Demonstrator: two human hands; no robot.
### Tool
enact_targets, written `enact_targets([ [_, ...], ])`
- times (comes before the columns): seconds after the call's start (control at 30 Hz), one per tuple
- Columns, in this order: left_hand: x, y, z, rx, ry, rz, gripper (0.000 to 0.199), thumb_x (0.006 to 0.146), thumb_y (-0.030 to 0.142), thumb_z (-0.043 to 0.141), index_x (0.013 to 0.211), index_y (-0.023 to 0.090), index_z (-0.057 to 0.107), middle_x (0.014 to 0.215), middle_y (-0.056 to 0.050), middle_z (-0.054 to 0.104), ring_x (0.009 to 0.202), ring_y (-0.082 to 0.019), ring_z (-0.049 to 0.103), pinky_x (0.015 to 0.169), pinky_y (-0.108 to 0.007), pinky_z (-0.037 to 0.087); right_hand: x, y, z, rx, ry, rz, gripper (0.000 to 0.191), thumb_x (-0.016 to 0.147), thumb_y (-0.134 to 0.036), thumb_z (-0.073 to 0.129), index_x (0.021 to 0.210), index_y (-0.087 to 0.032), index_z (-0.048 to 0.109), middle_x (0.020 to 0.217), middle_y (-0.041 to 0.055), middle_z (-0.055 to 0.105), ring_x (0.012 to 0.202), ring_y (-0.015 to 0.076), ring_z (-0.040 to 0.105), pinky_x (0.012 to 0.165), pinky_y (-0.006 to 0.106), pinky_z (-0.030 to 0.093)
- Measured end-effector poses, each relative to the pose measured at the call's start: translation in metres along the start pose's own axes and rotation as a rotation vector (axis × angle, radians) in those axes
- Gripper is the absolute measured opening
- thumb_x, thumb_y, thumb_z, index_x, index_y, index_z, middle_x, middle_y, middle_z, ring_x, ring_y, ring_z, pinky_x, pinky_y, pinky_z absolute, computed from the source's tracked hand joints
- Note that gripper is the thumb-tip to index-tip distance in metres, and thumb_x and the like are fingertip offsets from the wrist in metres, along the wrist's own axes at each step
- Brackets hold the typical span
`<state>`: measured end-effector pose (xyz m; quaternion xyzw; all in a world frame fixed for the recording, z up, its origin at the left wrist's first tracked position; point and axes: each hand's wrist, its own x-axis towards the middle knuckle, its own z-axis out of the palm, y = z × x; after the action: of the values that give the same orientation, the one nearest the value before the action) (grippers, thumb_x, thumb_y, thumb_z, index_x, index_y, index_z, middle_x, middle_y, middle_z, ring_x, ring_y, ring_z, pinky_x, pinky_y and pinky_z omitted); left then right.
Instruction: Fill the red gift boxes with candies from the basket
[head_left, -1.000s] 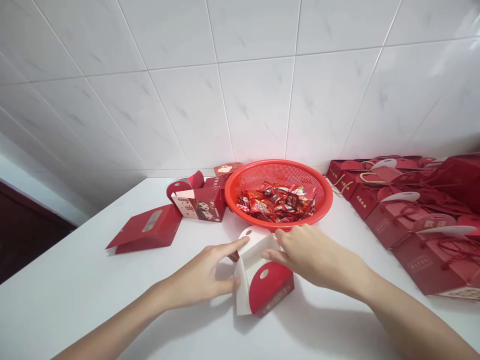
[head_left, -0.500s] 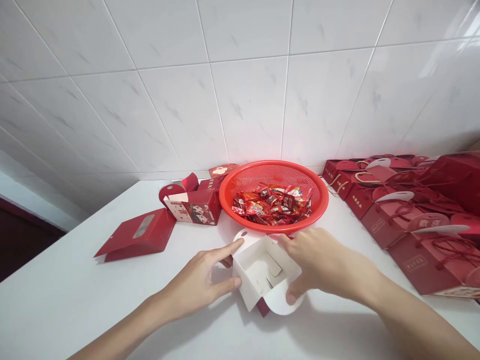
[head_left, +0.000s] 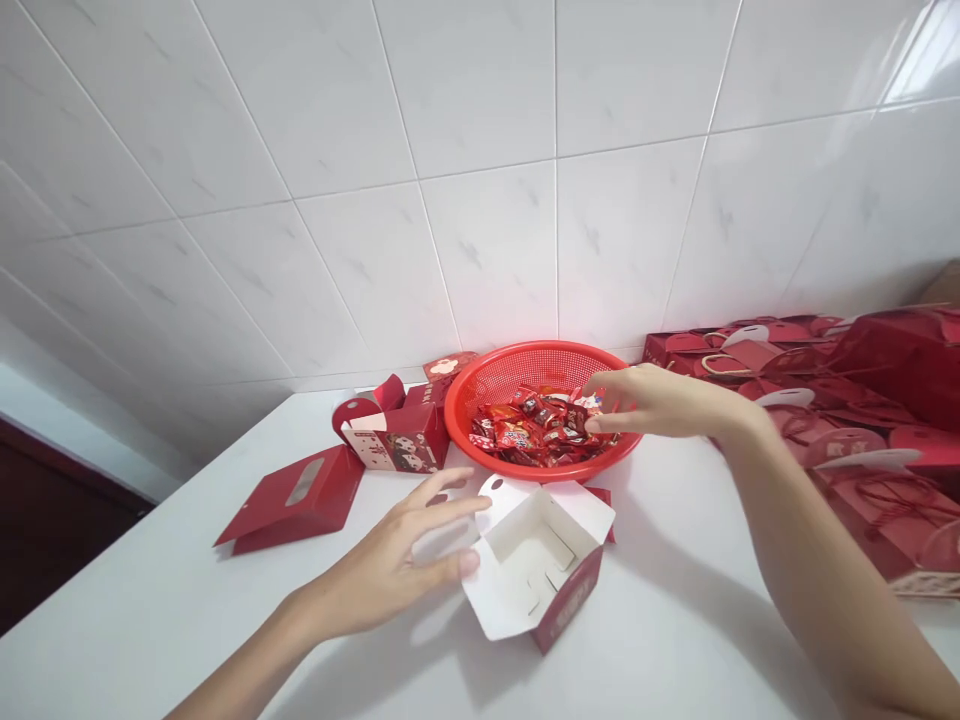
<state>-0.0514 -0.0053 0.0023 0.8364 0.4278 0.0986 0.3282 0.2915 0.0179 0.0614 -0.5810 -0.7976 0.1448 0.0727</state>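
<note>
A small gift box, red outside and white inside, stands on the table with its top flaps folded outward and its interior bare. My left hand is at the box's left side, fingers spread, the thumb touching or just over a white flap. Behind the box is a red plastic colander holding many wrapped candies in mostly red wrappers. Over its right part reaches my right hand, thumb and fingers apart, the fingertips close to the candies. No candy shows in its grasp.
On the left lie a flattened red box and a partly folded printed box. Rows of red gift boxes with cord handles stand along the right. A tiled wall closes off the back of the white table.
My right hand has left the box and moved up over the colander. The box has turned slightly, its red side now facing me. My left hand stays beside it, fingers a little more spread.
</note>
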Motion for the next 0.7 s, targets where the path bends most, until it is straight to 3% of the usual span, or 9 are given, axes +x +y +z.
enact_targets([
  [0.13,0.006,0.006,-0.012,0.024,0.103,0.044,0.039,0.096,0.053,0.049,0.125,0.034,0.068,0.149,-0.004,0.048,0.137,-0.031,0.044,0.115,-0.045,0.038,0.042,0.007,0.022,-0.095,-0.215,0.086,0.036,0.081,-0.041,0.069,0.11,-0.019,0.069,0.108,0.0099,0.069,0.096,0.0251,0.066,0.07,0.029,0.046],
  [0.2,0.014,0.011,-0.019,0.055,0.094,0.058,0.039,0.096,0.053,0.049,0.122,0.032,0.069,0.144,-0.005,0.053,0.134,-0.029,0.047,0.114,-0.044,0.039,0.055,0.004,0.033,-0.153,-0.312,0.117,0.037,0.076,-0.037,0.073,0.109,-0.019,0.071,0.111,0.011,0.069,0.099,0.0283,0.066,0.072,0.031,0.048],
  [0.3,0.035,0.023,-0.027,0.114,0.049,0.098,0.037,0.096,0.05,0.05,0.12,0.029,0.07,0.142,-0.006,0.054,0.13,-0.028,0.051,0.112,-0.042,0.041,0.066,-0.006,0.048,-0.178,-0.346,0.157,0.048,0.069,-0.023,0.075,0.116,-0.019,0.069,0.121,0.0142,0.067,0.107,0.0321,0.065,0.076,0.035,0.051],
  [0.4,0.069,0.033,-0.033,0.193,0.004,0.187,0.037,0.096,0.045,0.051,0.122,0.026,0.07,0.14,-0.008,0.056,0.126,-0.026,0.054,0.108,-0.038,0.043,0.072,-0.012,0.059,-0.211,-0.324,0.133,0.051,0.064,-0.01,0.074,0.114,-0.017,0.069,0.12,0.0164,0.068,0.107,0.0331,0.067,0.079,0.039,0.053],
  [0.5,0.111,0.037,-0.032,0.251,-0.051,0.282,0.036,0.095,0.04,0.051,0.121,0.023,0.07,0.128,-0.008,0.065,0.113,-0.024,0.061,0.1,-0.034,0.046,0.074,-0.012,0.065,-0.255,-0.3,0.071,0.042,0.067,-0.007,0.072,0.108,-0.015,0.07,0.112,0.0162,0.072,0.103,0.0315,0.069,0.081,0.039,0.053],
  [0.6,0.152,0.035,-0.023,0.297,-0.17,0.292,0.029,0.091,0.033,0.056,0.11,0.022,0.075,0.109,-0.006,0.074,0.096,-0.02,0.067,0.088,-0.028,0.048,0.076,-0.005,0.065,-0.244,-0.133,0.116,0.031,0.072,-0.007,0.069,0.102,-0.014,0.071,0.106,0.0163,0.073,0.101,0.0296,0.07,0.08,0.035,0.052],
  [0.7,0.181,0.035,-0.01,0.343,-0.381,0.175,0.022,0.085,0.03,0.062,0.098,0.024,0.078,0.093,-0.001,0.077,0.081,-0.017,0.068,0.072,-0.024,0.047,0.079,0.001,0.06,-0.232,0.064,0.215,0.025,0.086,-0.011,0.055,0.107,-0.013,0.069,0.106,0.0201,0.072,0.103,0.0301,0.069,0.078,0.034,0.05],
])
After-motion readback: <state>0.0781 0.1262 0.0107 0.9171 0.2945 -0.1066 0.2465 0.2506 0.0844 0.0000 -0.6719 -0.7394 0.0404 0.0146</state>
